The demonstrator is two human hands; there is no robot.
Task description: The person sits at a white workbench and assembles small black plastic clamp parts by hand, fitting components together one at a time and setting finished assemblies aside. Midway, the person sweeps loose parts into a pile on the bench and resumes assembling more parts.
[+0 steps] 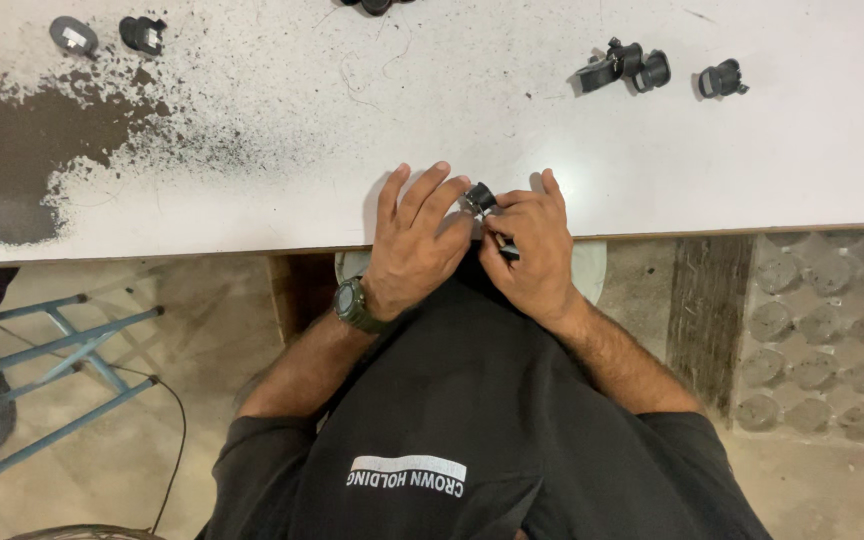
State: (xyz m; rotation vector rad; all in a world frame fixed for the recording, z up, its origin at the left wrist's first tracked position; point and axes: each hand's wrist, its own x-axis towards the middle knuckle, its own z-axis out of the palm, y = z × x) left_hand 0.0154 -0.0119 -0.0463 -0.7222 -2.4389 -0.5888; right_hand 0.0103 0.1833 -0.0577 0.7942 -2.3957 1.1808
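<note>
Both hands meet at the near edge of the white worktop (252,140). The left hand (414,250) and right hand (532,250) have their fingers (500,222) pinched around a small black part (480,197). Bare surface lies beyond, with loose black parts (652,72) well apart along the far side.

both hands (472,245) gripping small black part (479,197), white table (352,110)

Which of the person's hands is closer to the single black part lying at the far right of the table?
The right hand. It lies below and left of the single black part; the left hand sits farther left, beyond the right one.
</note>
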